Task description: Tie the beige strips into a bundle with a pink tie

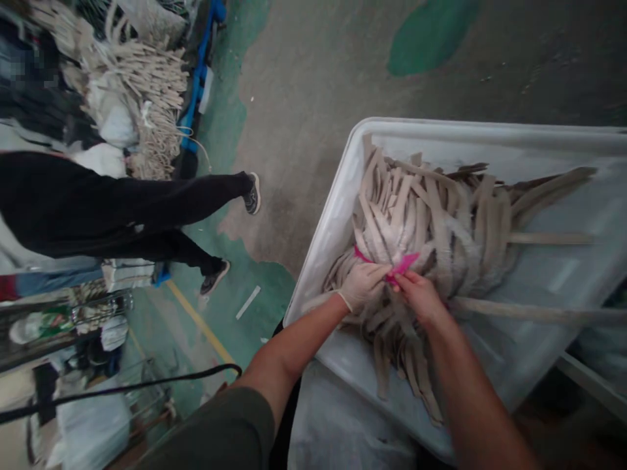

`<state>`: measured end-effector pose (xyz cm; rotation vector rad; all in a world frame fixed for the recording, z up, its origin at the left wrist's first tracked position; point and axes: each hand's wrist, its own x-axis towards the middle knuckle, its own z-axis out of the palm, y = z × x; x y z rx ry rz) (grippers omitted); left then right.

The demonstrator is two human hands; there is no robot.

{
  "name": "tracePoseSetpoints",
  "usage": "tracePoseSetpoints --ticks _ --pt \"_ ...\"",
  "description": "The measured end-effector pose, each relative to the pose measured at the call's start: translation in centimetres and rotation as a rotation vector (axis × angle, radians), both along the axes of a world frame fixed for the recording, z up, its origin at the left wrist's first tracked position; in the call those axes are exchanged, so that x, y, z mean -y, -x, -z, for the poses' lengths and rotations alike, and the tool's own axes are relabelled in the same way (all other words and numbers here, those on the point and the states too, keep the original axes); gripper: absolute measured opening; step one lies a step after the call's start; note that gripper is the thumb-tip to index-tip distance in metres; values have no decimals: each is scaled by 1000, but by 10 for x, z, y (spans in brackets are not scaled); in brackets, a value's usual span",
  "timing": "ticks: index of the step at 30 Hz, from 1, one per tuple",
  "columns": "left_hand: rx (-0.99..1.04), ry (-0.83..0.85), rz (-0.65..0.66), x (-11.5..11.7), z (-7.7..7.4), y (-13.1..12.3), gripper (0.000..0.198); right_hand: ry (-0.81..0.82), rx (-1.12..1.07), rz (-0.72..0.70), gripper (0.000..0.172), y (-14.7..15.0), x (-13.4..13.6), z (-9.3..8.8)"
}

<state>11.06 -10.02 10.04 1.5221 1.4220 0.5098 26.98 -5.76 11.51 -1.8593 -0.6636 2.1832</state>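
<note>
A bundle of beige flat strips (pixel 431 228) lies in a large white bin (pixel 337 196). A pink band (pixel 404 264) runs around the bundle's middle. My left hand (pixel 361 285), in a pale glove, pinches the pink band on its left side. My bare right hand (pixel 420 297) grips the band's end right beside it. Both hands rest on top of the bundle, fingers touching each other at the band. Two long single strips (pixel 539 312) stick out to the right from under the bundle.
A person in black trousers and dark shoes (pixel 147 209) walks across the concrete and green floor at the left. Heaps of similar beige strips (pixel 147 85) and white sacks stand at the upper left. A black strap (pixel 122 390) hangs at the lower left.
</note>
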Motion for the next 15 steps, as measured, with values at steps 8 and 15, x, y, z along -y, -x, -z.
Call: tracePoseSetpoints --ticks 8,15 --pt "-31 95 116 -25 13 5 12 -44 62 173 33 9 14 5" --pt "211 215 -497 -24 8 4 27 -312 130 575 40 5 19 -25"
